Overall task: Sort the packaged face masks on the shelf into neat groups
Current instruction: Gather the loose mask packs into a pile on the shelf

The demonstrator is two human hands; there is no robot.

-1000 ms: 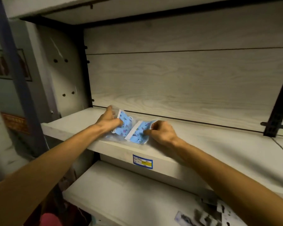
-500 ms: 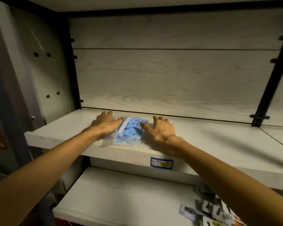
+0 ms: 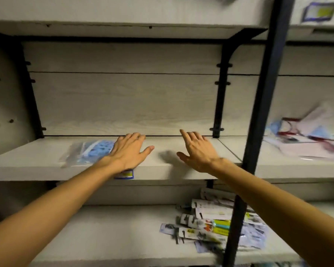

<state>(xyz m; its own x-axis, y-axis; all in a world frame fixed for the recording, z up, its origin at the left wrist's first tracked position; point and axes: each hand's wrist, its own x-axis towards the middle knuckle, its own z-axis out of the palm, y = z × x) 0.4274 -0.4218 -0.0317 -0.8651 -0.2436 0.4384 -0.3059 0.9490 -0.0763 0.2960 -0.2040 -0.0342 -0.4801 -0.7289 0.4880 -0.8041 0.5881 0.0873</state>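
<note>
A clear pack of blue patterned face masks (image 3: 89, 152) lies flat on the middle shelf (image 3: 27, 166), left of centre. My left hand (image 3: 128, 151) hovers palm down just right of the pack, its wrist side overlapping the pack's right edge, fingers spread and holding nothing. My right hand (image 3: 196, 151) is further right over bare shelf, fingers apart and empty. More packaged masks (image 3: 305, 137), blurred pink, white and blue, lie in a loose heap on the same shelf level at the far right, beyond a dark upright post (image 3: 262, 112).
A blue and yellow price label (image 3: 124, 174) sticks to the shelf's front edge under my left wrist. The lower shelf (image 3: 104, 237) holds a scattered pile of carded packets (image 3: 210, 226). Another shelf board (image 3: 123, 14) runs overhead. Black brackets (image 3: 221, 93) stand at the back wall.
Both hands have let go of the blue mask pack and shifted right; the pack now lies flat at the left. The view has swung right, showing the post and the heap of masks.
</note>
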